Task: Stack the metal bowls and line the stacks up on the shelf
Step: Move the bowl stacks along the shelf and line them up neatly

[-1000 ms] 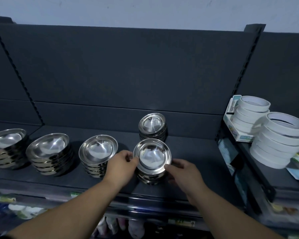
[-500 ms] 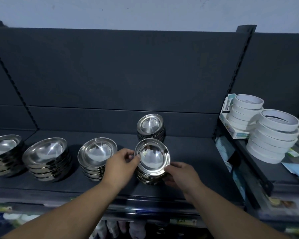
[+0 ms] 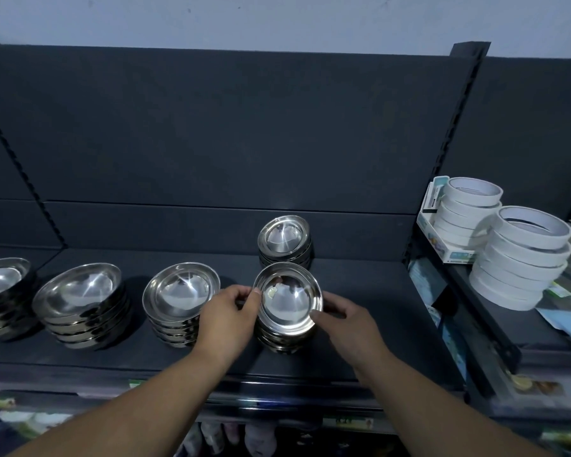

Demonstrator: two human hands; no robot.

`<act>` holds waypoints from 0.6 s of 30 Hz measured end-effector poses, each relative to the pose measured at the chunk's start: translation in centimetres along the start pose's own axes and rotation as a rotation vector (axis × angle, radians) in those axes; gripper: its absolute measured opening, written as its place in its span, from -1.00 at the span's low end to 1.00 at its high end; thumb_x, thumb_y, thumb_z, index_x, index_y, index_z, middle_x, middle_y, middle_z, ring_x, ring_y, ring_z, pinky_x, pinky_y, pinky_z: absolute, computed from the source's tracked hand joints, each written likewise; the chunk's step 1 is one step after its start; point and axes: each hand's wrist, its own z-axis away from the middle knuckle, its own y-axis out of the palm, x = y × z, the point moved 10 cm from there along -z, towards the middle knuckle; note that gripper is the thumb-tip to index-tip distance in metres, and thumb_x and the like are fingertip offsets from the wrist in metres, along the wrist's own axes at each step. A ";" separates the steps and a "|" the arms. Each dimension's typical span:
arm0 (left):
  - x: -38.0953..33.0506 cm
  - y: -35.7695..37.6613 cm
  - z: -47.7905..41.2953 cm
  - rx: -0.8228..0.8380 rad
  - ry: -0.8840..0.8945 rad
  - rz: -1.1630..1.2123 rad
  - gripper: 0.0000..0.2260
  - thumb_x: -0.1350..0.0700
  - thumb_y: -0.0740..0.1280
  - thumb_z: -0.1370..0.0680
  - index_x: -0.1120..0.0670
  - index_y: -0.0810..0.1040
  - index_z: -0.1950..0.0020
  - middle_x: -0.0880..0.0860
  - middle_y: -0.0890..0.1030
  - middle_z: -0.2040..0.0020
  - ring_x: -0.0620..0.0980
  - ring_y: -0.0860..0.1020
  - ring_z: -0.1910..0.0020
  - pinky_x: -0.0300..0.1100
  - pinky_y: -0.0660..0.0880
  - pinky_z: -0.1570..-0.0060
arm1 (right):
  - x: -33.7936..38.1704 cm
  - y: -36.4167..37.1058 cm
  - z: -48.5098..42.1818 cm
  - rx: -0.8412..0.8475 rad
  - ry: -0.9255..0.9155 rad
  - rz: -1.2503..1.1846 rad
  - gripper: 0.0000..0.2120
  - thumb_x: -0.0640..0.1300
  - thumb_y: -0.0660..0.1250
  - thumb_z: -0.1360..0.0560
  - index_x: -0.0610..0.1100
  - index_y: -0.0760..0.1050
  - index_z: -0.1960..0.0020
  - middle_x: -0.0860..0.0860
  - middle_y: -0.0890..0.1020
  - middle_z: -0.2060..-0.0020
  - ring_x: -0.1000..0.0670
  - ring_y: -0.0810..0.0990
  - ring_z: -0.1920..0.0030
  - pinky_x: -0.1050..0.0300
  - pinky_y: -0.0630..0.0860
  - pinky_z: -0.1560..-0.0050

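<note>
Several stacks of shiny metal bowls stand on the dark shelf (image 3: 360,341). My left hand (image 3: 228,319) and my right hand (image 3: 350,319) grip the front stack (image 3: 287,301) from either side, thumbs on the rim of its tilted top bowl. Just behind it, near the back panel, stands a smaller stack (image 3: 284,240). To the left, three more stacks sit in a row: one (image 3: 178,296) beside my left hand, one (image 3: 79,296) further along, and one (image 3: 2,288) cut off by the frame's edge.
Two piles of white tape rolls (image 3: 521,255) (image 3: 465,212) and a small box (image 3: 442,239) sit on the neighbouring shelf at right, past an upright post (image 3: 449,153). Packaged goods show on lower shelves below the front edge.
Both hands have stayed on the front stack; its top bowl has tipped slightly towards me, and the stack has shifted a little to the right.
</note>
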 end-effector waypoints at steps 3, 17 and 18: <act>0.4 -0.1 -0.4 -0.011 -0.042 0.007 -0.83 0.02 0.31 -0.55 0.04 0.63 0.15 -0.05 0.65 0.28 -0.06 0.60 0.21 -0.27 0.44 0.19 | 0.5 -0.2 0.0 -0.014 -0.021 0.001 -0.66 -0.12 0.46 -0.47 0.05 0.61 -0.23 0.11 0.69 -0.07 0.16 0.62 -0.08 0.36 0.47 0.01; 1.2 1.3 0.4 0.076 -0.059 -0.005 -0.64 -0.05 0.20 -0.62 0.10 0.53 -0.31 0.06 0.62 -0.22 0.01 0.53 -0.22 -0.26 0.34 -0.14 | 0.0 -0.3 0.0 -0.008 0.003 0.155 -0.66 0.00 0.37 -0.54 -0.06 0.59 -0.27 0.09 0.68 -0.07 0.12 0.61 -0.07 0.23 0.50 -0.08; 1.2 1.5 0.6 0.086 -0.060 -0.003 -0.64 -0.06 0.18 -0.63 0.09 0.53 -0.31 0.06 0.62 -0.23 0.02 0.53 -0.24 -0.26 0.34 -0.16 | -0.2 -0.3 0.1 -0.011 0.009 0.152 -0.67 0.02 0.37 -0.53 -0.05 0.60 -0.26 0.09 0.68 -0.07 0.12 0.61 -0.07 0.23 0.50 -0.07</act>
